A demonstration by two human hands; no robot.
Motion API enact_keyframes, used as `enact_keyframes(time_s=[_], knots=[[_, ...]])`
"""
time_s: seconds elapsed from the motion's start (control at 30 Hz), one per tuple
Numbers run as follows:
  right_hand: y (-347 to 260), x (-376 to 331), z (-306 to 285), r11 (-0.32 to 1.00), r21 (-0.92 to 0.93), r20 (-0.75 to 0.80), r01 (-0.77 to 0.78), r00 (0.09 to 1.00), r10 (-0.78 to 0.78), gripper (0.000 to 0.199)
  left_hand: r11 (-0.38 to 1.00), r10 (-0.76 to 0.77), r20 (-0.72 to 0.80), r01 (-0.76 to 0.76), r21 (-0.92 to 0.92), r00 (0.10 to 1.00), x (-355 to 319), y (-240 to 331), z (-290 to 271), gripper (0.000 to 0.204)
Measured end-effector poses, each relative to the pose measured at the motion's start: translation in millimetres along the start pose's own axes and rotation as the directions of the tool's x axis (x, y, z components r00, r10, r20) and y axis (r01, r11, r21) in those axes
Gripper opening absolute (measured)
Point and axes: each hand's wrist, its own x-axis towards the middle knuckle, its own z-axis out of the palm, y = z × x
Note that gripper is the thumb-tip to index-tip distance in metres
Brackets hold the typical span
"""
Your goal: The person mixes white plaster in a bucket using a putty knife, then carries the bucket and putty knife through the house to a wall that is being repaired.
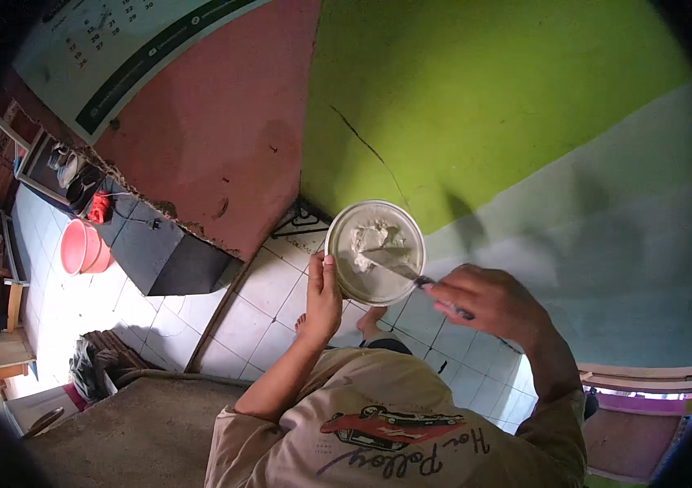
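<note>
Left hand clamped on the near rim of a round shallow dish, thumb up over the edge, holding it out level in front of the chest. Right hand closed round the dark handle of a putty knife, blade flat inside the dish and reaching toward its middle. Both grips firmly shut, then, one on the dish, one on the knife.

Inside the dish: a pale lump of putty piled toward the far side, rough and peaked, with a thin grey smear spread across the rest of the bottom. Looks part-worked only, the lump not yet smoothed out, so mixing probably about midway. Little or nothing loaded on the blade as far as can be told.

Straight ahead, a green wall with a thin dark crack running down it, bare and unfilled by the look of it. Judging from that, filling not begun. Below, white floor tiles and bare feet; off to the left, a pink bucket.
</note>
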Motion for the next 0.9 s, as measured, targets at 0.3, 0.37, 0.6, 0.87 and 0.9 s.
enact_keyframes(time_s=[0.3, 0.37, 0.6, 0.87, 0.9], knots=[[10, 10, -2, 0.994, -0.072, -0.053, -0.080, 0.996, 0.077, 0.039, 0.998, -0.035, 0.075, 0.039, -0.058, 0.997, -6, 16, 8, 0.027], [6, 8, 5, 1.000, -0.001, -0.003, -0.011, 1.000, 0.011, 0.037, 0.996, -0.030, 0.075, 0.036, -0.078, 0.997, -7, 19, 10, 0.026], [3, 5, -23, 0.996, -0.028, 0.021, -0.089, 0.996, 0.090, 0.029, 0.998, -0.057, 0.058, 0.055, 0.042, 0.997, -6, 16, 6, 0.028], [5, 18, -5, 0.996, -0.085, -0.014, -0.015, 1.000, 0.014, 0.030, 0.998, -0.051, 0.100, 0.048, 0.032, 0.994, -4, 19, 11, 0.029], [3, 16, -3, 0.998, -0.067, 0.006, -0.010, 1.000, 0.011, 0.028, 0.998, -0.027, 0.082, 0.022, 0.058, 0.996, -3, 19, 11, 0.029]])
